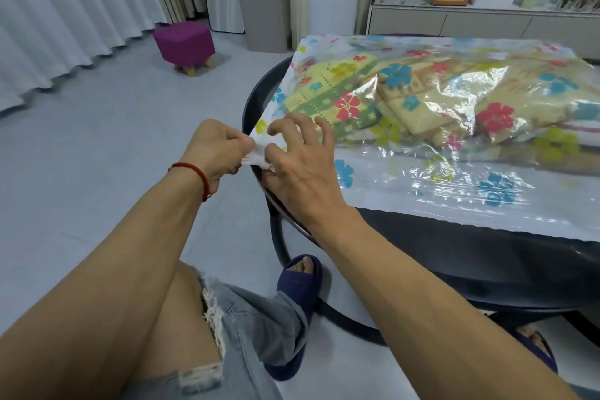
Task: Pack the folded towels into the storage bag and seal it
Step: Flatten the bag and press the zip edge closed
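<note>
A clear storage bag (422, 185) printed with coloured flowers lies flat on a round dark table (454, 253). Folded yellow-green towels (422, 97) sit inside it, toward the far side. My left hand (214, 149) pinches the bag's near-left corner at the table's left edge, fingers closed on the white plastic strip. My right hand (302, 159) rests beside it on the same corner, thumb and forefinger on the strip and the other fingers spread over the bag.
A purple stool (184, 44) stands on the grey floor at the back left, near white curtains. A low cabinet (487, 21) with plants and a framed picture runs behind the table. My knee and a blue slipper (298, 289) are below the table edge.
</note>
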Demonstrator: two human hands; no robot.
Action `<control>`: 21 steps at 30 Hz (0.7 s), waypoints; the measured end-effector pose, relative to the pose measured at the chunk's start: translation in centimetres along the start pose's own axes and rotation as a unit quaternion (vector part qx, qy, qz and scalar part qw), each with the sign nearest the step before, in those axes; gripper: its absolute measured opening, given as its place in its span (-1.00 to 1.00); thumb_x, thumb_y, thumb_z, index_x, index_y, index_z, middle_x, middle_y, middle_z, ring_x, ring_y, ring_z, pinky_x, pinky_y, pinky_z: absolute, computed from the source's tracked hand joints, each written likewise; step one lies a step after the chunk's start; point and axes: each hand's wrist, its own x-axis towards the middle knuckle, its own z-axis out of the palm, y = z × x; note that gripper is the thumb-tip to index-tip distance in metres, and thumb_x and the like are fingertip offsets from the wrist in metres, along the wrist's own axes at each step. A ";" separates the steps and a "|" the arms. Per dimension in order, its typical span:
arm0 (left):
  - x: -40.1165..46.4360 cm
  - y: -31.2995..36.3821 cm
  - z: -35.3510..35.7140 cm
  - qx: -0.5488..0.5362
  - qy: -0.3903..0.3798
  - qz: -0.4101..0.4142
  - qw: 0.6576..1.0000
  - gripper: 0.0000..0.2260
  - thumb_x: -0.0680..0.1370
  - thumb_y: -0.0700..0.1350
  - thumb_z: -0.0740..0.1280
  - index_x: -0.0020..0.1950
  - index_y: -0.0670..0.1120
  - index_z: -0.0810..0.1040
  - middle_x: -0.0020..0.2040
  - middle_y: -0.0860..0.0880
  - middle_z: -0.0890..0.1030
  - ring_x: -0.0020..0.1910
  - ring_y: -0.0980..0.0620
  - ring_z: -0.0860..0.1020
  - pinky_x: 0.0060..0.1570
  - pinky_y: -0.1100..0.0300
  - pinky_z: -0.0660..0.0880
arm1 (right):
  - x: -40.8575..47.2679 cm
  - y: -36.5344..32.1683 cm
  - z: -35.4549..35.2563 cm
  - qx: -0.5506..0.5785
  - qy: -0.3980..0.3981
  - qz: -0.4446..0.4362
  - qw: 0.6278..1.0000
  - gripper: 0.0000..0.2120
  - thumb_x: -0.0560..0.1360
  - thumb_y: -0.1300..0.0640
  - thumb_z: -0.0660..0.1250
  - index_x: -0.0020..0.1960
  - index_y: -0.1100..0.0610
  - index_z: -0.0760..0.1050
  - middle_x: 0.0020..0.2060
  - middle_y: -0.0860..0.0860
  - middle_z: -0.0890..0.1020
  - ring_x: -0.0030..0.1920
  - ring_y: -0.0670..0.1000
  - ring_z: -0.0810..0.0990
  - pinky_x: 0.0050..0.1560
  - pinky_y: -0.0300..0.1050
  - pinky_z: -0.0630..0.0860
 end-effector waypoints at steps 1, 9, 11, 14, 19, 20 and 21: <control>-0.1 0.0 0.0 0.001 0.003 0.003 1.000 -0.87 0.49 -0.26 0.37 -0.23 -0.24 0.67 -0.30 -0.20 0.56 -0.36 -0.09 0.45 -0.35 0.11 0.43 | -0.2 0.1 -0.2 0.001 -0.003 0.009 1.000 -0.90 0.34 0.19 0.54 -0.22 0.19 0.65 0.09 0.13 0.68 0.24 0.27 0.59 0.27 0.35 0.40; -2.0 0.0 -0.7 -0.100 -0.152 -0.055 0.982 -0.82 0.58 -0.18 0.27 0.11 -0.21 0.58 -0.36 -0.14 0.54 -0.43 -0.02 0.43 -0.45 0.15 0.38 | -0.5 -0.4 -1.3 0.027 -0.014 0.035 0.999 -0.89 0.37 0.16 0.49 -0.17 0.20 0.64 0.12 0.14 0.66 0.20 0.24 0.61 0.28 0.34 0.39; -2.0 -0.1 -0.9 -0.088 -0.138 -0.036 0.986 -0.78 0.57 -0.21 0.30 0.22 -0.15 0.50 -0.39 -0.12 0.55 -0.44 0.01 0.44 -0.49 0.17 0.37 | -0.5 -0.4 -1.1 0.028 -0.016 0.031 0.999 -0.88 0.37 0.15 0.50 -0.16 0.19 0.64 0.12 0.13 0.67 0.18 0.24 0.61 0.27 0.33 0.39; -2.0 -0.3 -1.0 -0.078 -0.121 -0.016 0.989 -0.58 0.57 -0.20 0.34 0.37 0.07 0.34 -0.39 -0.09 0.59 -0.45 0.06 0.45 -0.47 0.21 0.41 | -1.0 -0.2 -1.0 0.023 -0.017 0.028 0.999 -0.88 0.36 0.15 0.52 -0.18 0.17 0.63 0.13 0.09 0.67 0.22 0.24 0.58 0.28 0.36 0.38; -1.6 -0.2 -1.3 -0.101 -0.092 -0.008 0.991 -0.54 0.56 -0.21 0.35 0.38 0.12 0.33 -0.41 -0.04 0.64 -0.49 0.12 0.47 -0.48 0.26 0.44 | -1.9 0.7 -2.2 0.019 -0.015 0.049 0.998 -0.92 0.32 0.22 0.50 -0.21 0.16 0.61 0.15 0.07 0.67 0.24 0.27 0.57 0.25 0.37 0.40; -1.6 -0.1 -1.4 -0.099 -0.089 -0.010 0.991 -0.55 0.57 -0.20 0.35 0.37 0.13 0.34 -0.41 -0.04 0.64 -0.49 0.12 0.47 -0.49 0.27 0.45 | -2.2 1.2 -2.7 0.016 -0.018 0.057 0.998 -0.91 0.31 0.22 0.50 -0.22 0.16 0.61 0.15 0.06 0.67 0.25 0.27 0.57 0.25 0.35 0.41; -1.6 0.0 -1.4 -0.097 -0.085 -0.011 0.992 -0.55 0.57 -0.20 0.36 0.38 0.14 0.34 -0.40 -0.05 0.64 -0.49 0.11 0.47 -0.49 0.27 0.45 | -2.7 1.8 -3.2 0.014 -0.021 0.066 0.998 -0.91 0.30 0.22 0.51 -0.23 0.16 0.62 0.16 0.07 0.68 0.24 0.27 0.57 0.22 0.32 0.43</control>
